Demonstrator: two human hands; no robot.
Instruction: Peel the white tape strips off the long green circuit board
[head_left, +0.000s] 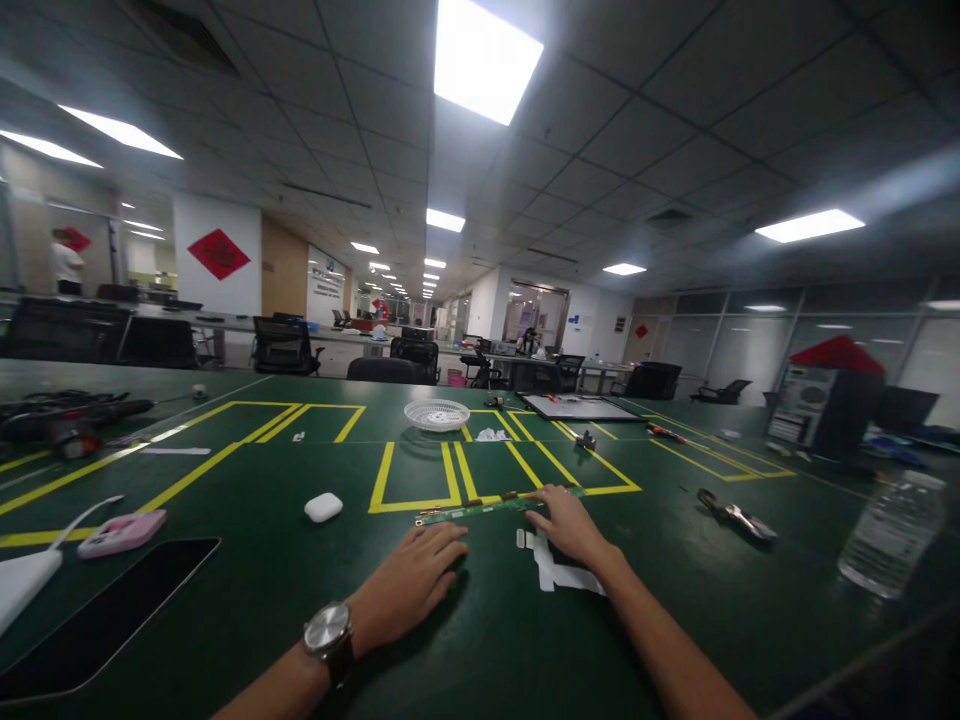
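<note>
I see through a single head-worn camera, above the near side of the green table (487,665), facing forward past the white basket (437,415), which sits just left of centre. The left hand (416,575) and right hand (566,520) are nearer me than the basket; the wide view takes in chairs (283,345) beyond it and ceiling (375,60) above.
</note>
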